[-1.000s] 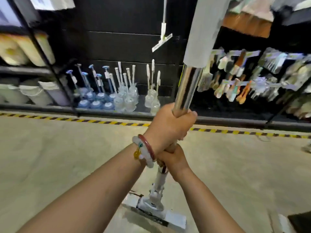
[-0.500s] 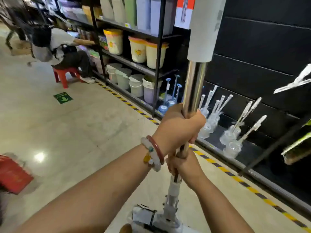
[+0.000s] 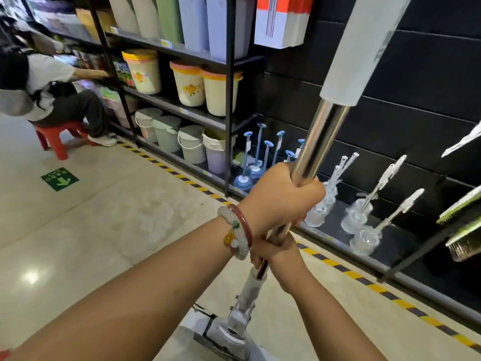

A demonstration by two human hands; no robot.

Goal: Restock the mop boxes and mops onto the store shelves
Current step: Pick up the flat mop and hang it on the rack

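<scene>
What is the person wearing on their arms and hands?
Both arms are bare, with no sleeves or gloves. The left hand has two bracelets at its wrist: one of pale round beads with a yellow charm and a green bead, and one thin dark red bangle. The right hand wears nothing visible.

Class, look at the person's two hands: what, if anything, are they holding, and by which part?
Both grip a mop by its shiny metal pole: the left hand higher, the right hand just below it, above the white lower joint.

both arms fwd; left hand point(image 3: 282, 198) fist-curled above, right hand point(image 3: 276, 250) curled just below, touching it.
</scene>
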